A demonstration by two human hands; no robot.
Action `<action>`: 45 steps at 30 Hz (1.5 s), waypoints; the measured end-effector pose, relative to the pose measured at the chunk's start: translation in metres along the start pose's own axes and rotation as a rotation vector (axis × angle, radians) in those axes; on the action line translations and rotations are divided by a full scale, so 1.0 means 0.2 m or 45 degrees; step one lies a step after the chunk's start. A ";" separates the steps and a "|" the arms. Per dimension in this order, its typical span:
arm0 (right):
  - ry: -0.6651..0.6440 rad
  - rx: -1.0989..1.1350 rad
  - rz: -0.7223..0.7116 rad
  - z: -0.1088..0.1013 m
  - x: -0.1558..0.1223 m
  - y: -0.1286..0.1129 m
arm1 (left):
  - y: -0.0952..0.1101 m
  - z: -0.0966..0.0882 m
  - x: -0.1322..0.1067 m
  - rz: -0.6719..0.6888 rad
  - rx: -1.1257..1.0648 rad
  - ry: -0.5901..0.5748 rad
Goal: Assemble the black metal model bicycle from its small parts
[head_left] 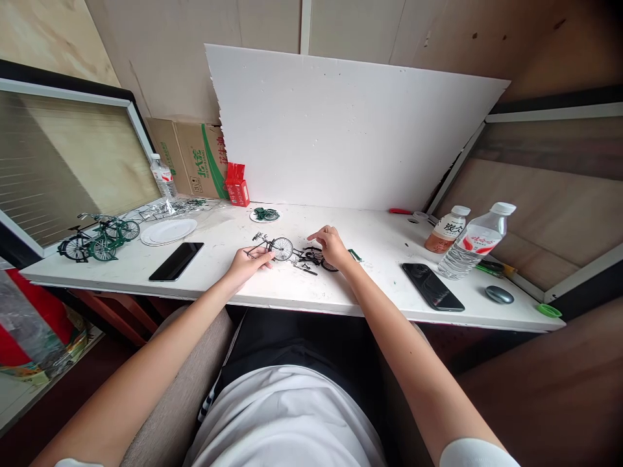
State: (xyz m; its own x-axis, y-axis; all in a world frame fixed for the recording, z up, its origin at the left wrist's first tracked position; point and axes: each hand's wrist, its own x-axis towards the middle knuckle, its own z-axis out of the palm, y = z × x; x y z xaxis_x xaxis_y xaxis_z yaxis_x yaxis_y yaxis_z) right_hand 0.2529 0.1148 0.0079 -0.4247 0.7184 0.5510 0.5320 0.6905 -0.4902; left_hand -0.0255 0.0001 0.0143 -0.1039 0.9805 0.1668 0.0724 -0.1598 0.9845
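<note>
A small model bicycle (280, 248), part built with a spoked wheel, lies on the white table (370, 285) in front of me. My left hand (249, 262) pinches its frame just left of the wheel. My right hand (331, 245) rests over a heap of small black parts (310, 257) beside the model, fingers curled and forefinger stretched left. What lies under its fingers is hidden.
Finished green model bicycles (100, 237) stand far left by white plates (168, 231). Two black phones (176, 261) (432, 286) lie flat. Bottles (471, 241) (445, 229), a mouse (499, 294), a red box (237, 185), a small dish of green parts (265, 215) and a white board (350, 130) surround the work area.
</note>
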 end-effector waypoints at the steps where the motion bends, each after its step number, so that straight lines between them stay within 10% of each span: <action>1: 0.005 -0.022 -0.007 0.00 0.00 0.00 | 0.00 0.00 0.00 0.000 -0.003 0.000; 28: 0.089 0.187 0.120 -0.02 -0.01 -0.10 | 0.00 0.00 0.00 -0.001 -0.003 0.008; 45: -0.330 1.030 0.257 0.04 -0.02 -0.38 | -0.01 0.01 0.01 0.037 -0.006 -0.013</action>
State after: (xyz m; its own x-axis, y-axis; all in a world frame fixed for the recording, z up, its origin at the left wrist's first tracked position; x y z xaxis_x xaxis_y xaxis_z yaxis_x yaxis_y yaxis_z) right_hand 0.2092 0.0605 0.0369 -0.5840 0.7622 0.2792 -0.0268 0.3257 -0.9451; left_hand -0.0247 0.0026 0.0118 -0.0920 0.9766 0.1946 0.0709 -0.1885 0.9795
